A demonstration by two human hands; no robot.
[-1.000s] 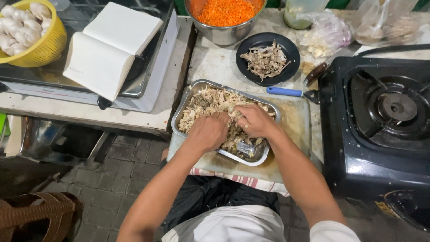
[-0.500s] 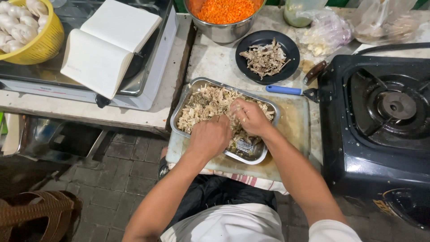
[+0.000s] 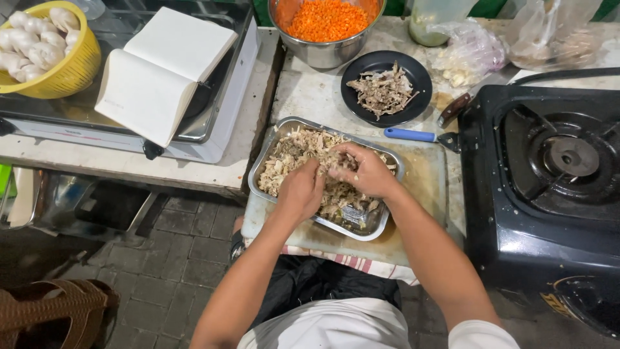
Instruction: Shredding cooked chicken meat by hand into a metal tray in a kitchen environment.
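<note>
A rectangular metal tray (image 3: 259,169) of pale shredded meat (image 3: 292,152) sits on a worn cutting board (image 3: 423,187) at the table's near edge. Both my hands are down in the meat, close together over the tray's middle. My left hand (image 3: 300,190) has its fingers curled into the shreds. My right hand (image 3: 363,169) pinches a clump of meat between fingertips and thumb, touching the left hand's fingers. What lies under the palms is hidden.
A black plate (image 3: 413,71) of darker scraps lies behind the tray, with a blue-handled knife (image 3: 410,134) beside it. A steel bowl of orange shreds (image 3: 326,22) stands farther back. A black gas stove (image 3: 549,174) fills the right. An open book (image 3: 161,71) and yellow basket (image 3: 61,74) sit left.
Both hands stay in the tray, working the meat. They have shifted slightly, with the fingers drawn closer together over the middle of the tray.
</note>
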